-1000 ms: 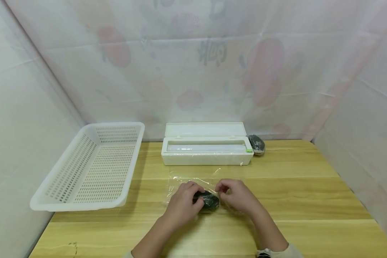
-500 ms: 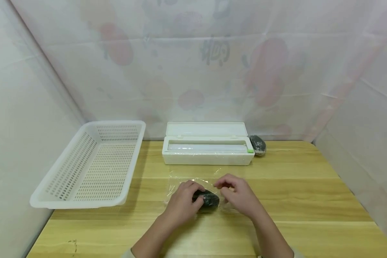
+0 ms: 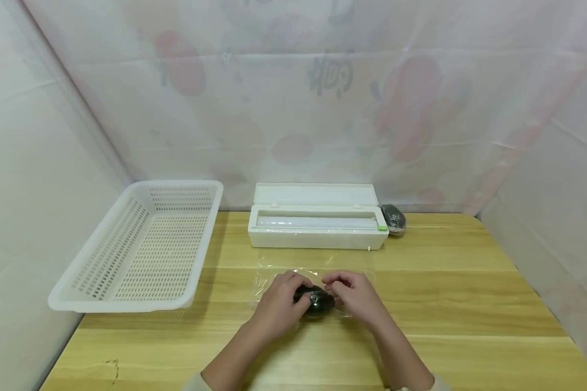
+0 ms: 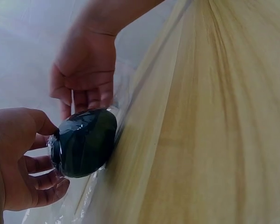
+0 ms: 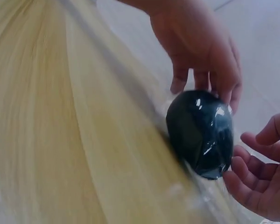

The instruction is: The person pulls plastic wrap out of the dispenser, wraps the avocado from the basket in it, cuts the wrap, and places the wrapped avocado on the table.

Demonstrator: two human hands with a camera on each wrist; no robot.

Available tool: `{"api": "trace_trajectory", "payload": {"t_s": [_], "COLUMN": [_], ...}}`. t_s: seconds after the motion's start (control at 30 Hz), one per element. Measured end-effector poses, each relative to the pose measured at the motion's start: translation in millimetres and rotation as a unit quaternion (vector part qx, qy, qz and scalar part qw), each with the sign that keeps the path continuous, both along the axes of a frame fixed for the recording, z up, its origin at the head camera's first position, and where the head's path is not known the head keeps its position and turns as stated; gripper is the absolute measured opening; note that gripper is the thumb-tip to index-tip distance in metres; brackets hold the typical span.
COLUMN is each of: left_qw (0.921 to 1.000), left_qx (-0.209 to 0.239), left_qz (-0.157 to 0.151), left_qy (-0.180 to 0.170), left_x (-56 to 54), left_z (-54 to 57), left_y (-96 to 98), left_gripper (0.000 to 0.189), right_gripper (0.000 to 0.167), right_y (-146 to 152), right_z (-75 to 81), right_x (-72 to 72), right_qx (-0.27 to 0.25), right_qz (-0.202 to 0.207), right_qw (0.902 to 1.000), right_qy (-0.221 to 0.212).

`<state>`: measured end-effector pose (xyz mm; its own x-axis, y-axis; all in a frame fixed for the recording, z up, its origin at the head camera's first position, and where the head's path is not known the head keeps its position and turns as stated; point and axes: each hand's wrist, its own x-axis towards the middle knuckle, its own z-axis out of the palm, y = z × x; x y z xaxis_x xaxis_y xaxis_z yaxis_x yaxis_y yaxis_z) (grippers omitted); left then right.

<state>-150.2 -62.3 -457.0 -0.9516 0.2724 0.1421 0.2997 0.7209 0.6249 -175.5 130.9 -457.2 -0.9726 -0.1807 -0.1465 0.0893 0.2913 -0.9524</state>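
My left hand [image 3: 282, 301] holds a dark, glossy, egg-shaped object [image 3: 319, 302], with the thumb on its near side and fingers over the far side. Clear cling film [image 3: 269, 277] lies under the object and clings around it, wrinkled and shiny. At the object's right end, my right hand [image 3: 354, 296] has its fingers curled, and the fingertips pinch the film's edge there. In the right wrist view the smooth dark object [image 5: 200, 133] sits between both hands, film creased over its surface. The left wrist view shows its underside edge close to the wooden table [image 4: 191, 116].
Behind the hands stands a white cling film dispenser [image 3: 318, 239] with its lid raised and a roll inside. A second dark wrapped object [image 3: 394, 219] rests against its right end. To the left is a white perforated plastic basket [image 3: 203, 260]. Printed curtains enclose the table.
The right hand rises slightly from the film, then comes back down and left to the object's right end. The object turns a little under the left hand, which stays in place.
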Motion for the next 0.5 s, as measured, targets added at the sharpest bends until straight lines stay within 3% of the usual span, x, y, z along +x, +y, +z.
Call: {"api": "trace_trajectory", "payload": {"t_s": [0.27, 0.4, 0.5], "left_qw": [1.0000, 1.0000, 0.9998], "left_qx": [0.004, 0.008, 0.014], "left_qz": [0.002, -0.001, -0.006], "left_qy": [-0.002, -0.004, -0.014], "left_x": [-0.7, -1.2, -2.5], "left_z": [-1.9, -2.1, -1.8], "left_y": [0.5, -0.1, -1.3], "left_gripper": [0.018, 0.018, 0.019], "right_gripper": [0.023, 0.025, 0.026], "right_y": [1, 2, 1], "right_z": [-10.5, -7.2, -3.5], "right_x": [-6.9, -2.1, 3.4], "right_qx": [0.057, 0.104, 0.122], "right_qz": [-0.008, -0.013, 0.035], "right_qw": [0.9979, 0.9890, 0.9754], "right_qy": [0.031, 0.104, 0.180]}}
